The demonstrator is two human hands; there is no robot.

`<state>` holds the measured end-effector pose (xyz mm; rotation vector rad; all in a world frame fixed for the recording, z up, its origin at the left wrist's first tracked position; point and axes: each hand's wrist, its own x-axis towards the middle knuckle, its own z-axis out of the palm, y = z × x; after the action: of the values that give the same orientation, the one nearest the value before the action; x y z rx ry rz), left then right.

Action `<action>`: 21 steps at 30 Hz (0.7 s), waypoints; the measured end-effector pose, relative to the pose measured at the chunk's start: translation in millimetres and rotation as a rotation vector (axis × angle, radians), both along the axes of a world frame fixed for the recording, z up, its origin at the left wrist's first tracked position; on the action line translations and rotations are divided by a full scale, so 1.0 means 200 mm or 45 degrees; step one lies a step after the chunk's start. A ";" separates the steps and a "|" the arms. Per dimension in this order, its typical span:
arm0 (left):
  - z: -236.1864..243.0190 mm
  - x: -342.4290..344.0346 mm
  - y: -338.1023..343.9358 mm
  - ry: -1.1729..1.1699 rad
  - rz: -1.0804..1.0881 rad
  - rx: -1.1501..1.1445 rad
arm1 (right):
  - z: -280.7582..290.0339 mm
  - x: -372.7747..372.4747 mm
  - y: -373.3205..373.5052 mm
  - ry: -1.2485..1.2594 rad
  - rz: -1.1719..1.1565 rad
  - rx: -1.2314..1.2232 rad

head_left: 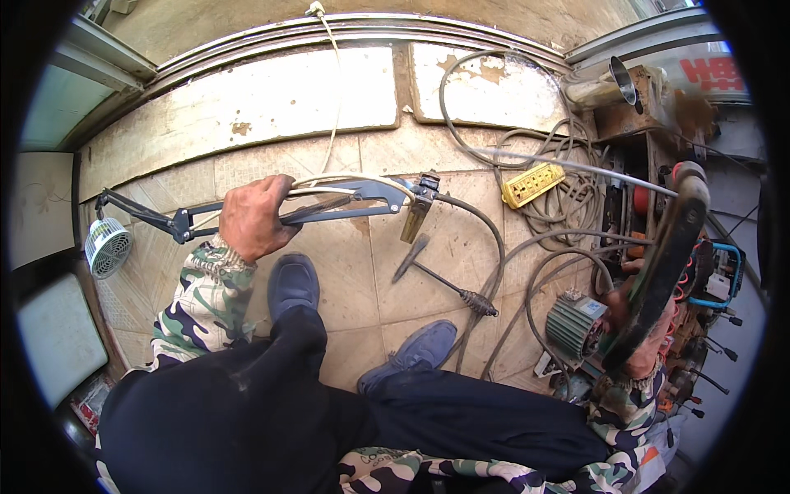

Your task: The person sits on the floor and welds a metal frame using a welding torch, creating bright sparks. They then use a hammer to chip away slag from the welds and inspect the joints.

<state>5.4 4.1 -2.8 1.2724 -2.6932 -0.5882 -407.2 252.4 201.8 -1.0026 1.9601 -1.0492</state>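
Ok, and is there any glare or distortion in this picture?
In the head view, the door track bows into an arc and the corners go black; in that same view, the left pale slab looks washed out by bright light, while the left hand on the lamp arm looks fairly sharp.

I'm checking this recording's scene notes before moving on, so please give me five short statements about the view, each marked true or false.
1. The left hand grips the dark folding arm. True.
2. The hammer is held in the left hand. False: it lies on the tiled floor.
3. The yellow power strip appears higher in the picture than the green ribbed motor. True.
4. The white caged head is at the picture-right end of the folding arm. False: it is at the picture-left end.
5. Both shoes are bright red. False: they are blue-grey.
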 end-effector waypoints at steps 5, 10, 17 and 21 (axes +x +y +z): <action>-0.01 0.00 0.00 0.049 -0.041 -0.062 | -0.03 -0.01 0.01 0.078 0.049 -0.111; -0.01 0.01 0.00 0.067 -0.028 -0.036 | 0.04 0.07 0.01 0.001 0.047 0.068; 0.01 -0.01 0.00 0.014 -0.014 -0.016 | -0.02 0.08 -0.01 0.467 0.217 0.098; 0.02 -0.01 0.01 -0.012 0.005 -0.010 | -0.04 0.12 -0.05 0.572 0.314 0.129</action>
<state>4.0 5.2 0.9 1.2809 -2.6972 -0.5719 -383.5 241.6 194.7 -1.4757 2.1384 -0.6166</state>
